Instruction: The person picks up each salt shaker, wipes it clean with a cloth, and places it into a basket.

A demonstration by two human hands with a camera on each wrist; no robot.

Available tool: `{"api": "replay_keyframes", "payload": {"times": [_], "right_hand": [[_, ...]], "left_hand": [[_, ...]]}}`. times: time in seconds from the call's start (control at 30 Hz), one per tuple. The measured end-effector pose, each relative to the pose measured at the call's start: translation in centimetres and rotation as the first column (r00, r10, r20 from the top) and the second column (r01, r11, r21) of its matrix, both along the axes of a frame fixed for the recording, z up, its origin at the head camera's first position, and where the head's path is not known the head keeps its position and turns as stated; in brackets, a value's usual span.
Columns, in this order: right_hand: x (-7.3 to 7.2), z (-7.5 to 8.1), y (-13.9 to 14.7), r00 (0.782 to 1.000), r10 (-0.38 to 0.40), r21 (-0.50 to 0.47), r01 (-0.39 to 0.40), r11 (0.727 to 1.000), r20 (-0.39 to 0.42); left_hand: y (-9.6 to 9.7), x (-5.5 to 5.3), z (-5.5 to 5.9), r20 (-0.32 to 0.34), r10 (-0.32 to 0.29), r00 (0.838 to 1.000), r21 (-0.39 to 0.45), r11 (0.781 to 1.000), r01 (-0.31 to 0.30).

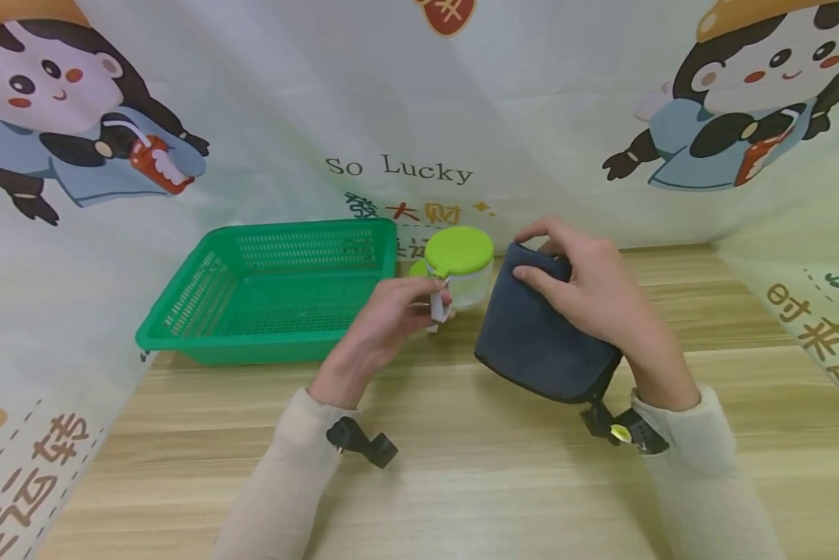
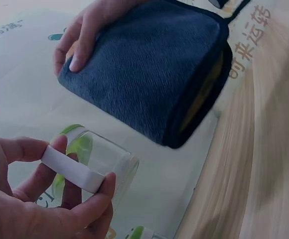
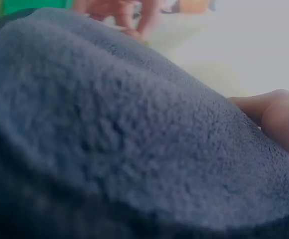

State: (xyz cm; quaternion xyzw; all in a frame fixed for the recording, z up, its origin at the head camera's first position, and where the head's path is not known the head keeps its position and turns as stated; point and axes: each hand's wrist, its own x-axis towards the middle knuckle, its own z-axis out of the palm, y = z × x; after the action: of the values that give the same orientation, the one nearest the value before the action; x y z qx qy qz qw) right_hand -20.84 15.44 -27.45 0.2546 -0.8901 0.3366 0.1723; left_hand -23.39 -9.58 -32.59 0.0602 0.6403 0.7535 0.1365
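My left hand pinches the white handle of a clear jar with a bright green lid. Thumb and fingertips sit at the handle's two ends in the left wrist view. To the right, my right hand grips a folded dark blue-grey cloth by its upper edge, thumb on the near face. The cloth has a plush surface and dark edging, and hangs just right of the jar. In the right wrist view the cloth hides most of that hand.
A green plastic basket with slotted walls stands at the back left, close to my left hand. Behind the held jar, a second green-lidded container is mostly hidden. A printed sheet hangs behind the wooden table.
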Motion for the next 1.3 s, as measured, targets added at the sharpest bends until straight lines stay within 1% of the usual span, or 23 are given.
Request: {"api": "replay_keyframes", "payload": {"times": [0.07,0.2,0.33,0.47,0.57,0.63,0.77,0.93,0.97,1.17,1.3], "right_hand": [[-0.2,-0.4,-0.4,0.999,0.037,0.018,-0.036,0.999,-0.039],[-0.5,-1.1,-1.2,0.988,0.083,0.064,-0.075,0.995,-0.13],[-0.6,-1.4,-1.9,0.973,0.107,0.079,-0.092,0.993,-0.203],[-0.8,-1.9,-2.2,0.967,0.106,0.096,-0.086,0.992,-0.233],[-1.1,-2.3,-2.4,0.968,0.103,0.113,-0.079,0.99,-0.23],[-1.3,-2.5,-2.5,0.967,0.104,0.126,-0.077,0.989,-0.23],[-1.6,-2.9,-2.7,0.964,0.112,0.135,-0.081,0.987,-0.242],[-1.6,-2.9,-3.0,0.957,0.12,0.134,-0.086,0.987,-0.265],[-1.5,-2.9,-3.1,0.956,0.123,0.134,-0.089,0.987,-0.268],[-1.5,-3.1,-3.5,0.943,0.146,0.16,-0.101,0.982,-0.3],[-1.6,-3.4,-3.6,0.928,0.149,0.148,-0.103,0.984,-0.341]], "left_hand": [[0.0,0.0,0.0,0.025,-0.004,1.0,0.037,0.999,0.004],[0.2,0.0,-0.1,0.035,-0.007,0.999,0.069,0.998,0.005],[0.4,0.2,0.0,0.044,-0.005,0.999,0.05,0.999,0.003],[0.4,0.3,0.0,0.065,-0.004,0.998,0.011,1.0,0.004],[0.5,0.3,-0.1,0.072,0.003,0.997,0.01,1.0,-0.004],[0.6,0.2,-0.2,0.062,0.007,0.998,0.012,1.0,-0.008],[0.6,0.2,-0.4,0.03,0.023,0.999,-0.012,1.0,-0.022],[0.5,0.4,-0.1,-0.011,0.052,0.999,-0.047,0.998,-0.052],[0.5,0.5,0.0,-0.022,0.051,0.998,-0.051,0.997,-0.052],[0.8,1.0,0.5,-0.091,-0.006,0.996,-0.073,0.997,-0.001],[1.0,1.4,0.8,-0.115,-0.011,0.993,-0.107,0.994,-0.001]]}}
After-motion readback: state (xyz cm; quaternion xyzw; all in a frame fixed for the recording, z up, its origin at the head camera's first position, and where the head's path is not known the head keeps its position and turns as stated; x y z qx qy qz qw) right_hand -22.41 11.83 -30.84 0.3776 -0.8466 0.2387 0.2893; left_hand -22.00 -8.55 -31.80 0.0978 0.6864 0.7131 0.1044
